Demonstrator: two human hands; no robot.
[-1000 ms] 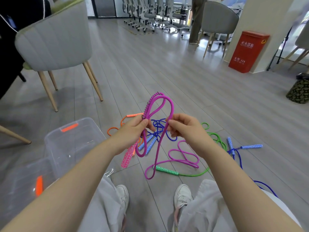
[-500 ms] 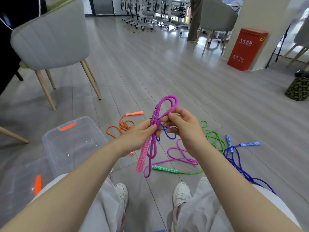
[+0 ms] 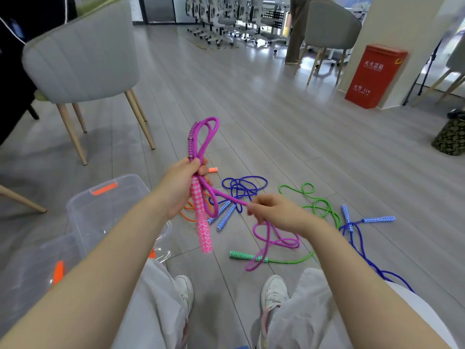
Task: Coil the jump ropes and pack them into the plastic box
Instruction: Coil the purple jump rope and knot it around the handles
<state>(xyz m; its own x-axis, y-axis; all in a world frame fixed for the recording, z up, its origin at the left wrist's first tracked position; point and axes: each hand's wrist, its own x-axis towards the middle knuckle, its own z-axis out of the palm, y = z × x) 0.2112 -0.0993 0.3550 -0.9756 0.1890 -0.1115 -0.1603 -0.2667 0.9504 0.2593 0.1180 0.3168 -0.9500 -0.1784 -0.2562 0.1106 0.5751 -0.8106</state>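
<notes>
Left hand [image 3: 182,187] grips the pink handle [image 3: 201,220] and folded purple rope [image 3: 203,137], fingers curled tight; right hand [image 3: 274,211] pinches the trailing strand. Box [image 3: 83,210] sits on the floor, left.

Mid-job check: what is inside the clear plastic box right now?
Through the clear plastic box walls no coiled rope shows; only its orange latch and the floor are visible. The left hand and forearm cover its near right corner, so that part cannot be checked.
</notes>
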